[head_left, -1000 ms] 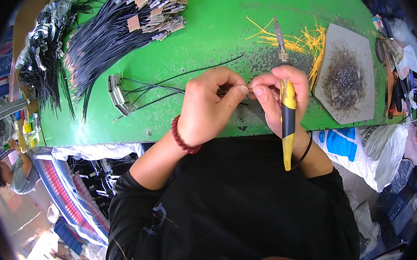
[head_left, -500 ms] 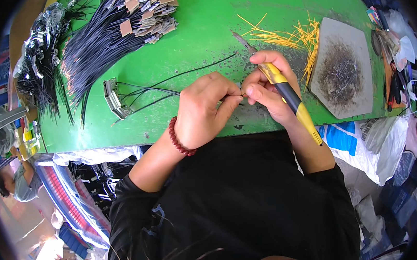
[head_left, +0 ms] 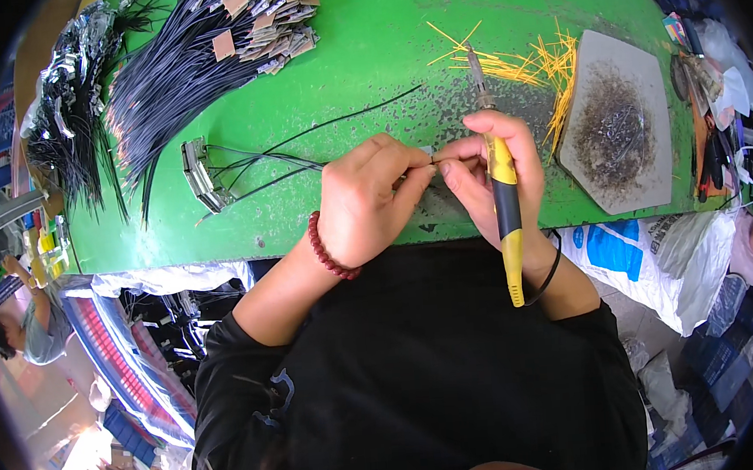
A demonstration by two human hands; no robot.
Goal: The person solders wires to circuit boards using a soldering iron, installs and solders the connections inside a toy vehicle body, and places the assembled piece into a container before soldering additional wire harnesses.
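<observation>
My left hand (head_left: 367,201) is closed in a pinch on thin black wires (head_left: 297,159). They run left to a small silver-and-black metal-cased part (head_left: 203,177) lying on the table. At the left fingertips, the thumb and finger of my right hand (head_left: 477,200) pinch the wire end, so the two hands nearly touch. The exact joint is too small to make out. A yellow-and-black soldering iron (head_left: 507,204) also rests in my right hand, its tip pointing to the far side, close to some loose yellow tubing pieces (head_left: 504,67).
On the green table (head_left: 362,35), a large bundle of black wires (head_left: 174,83) with cardboard-backed ends lies far left, beside another foil-like bundle (head_left: 77,72). A grey pad (head_left: 588,72) with dark residue lies right. Hand tools (head_left: 714,155) hang past the right edge. Another person (head_left: 38,320) is at far left.
The soldering iron has swung from a slant to nearly upright in my right hand, its tip moving right. The metal-cased part has shifted slightly left. Both hands stay pinched together at the wire end.
</observation>
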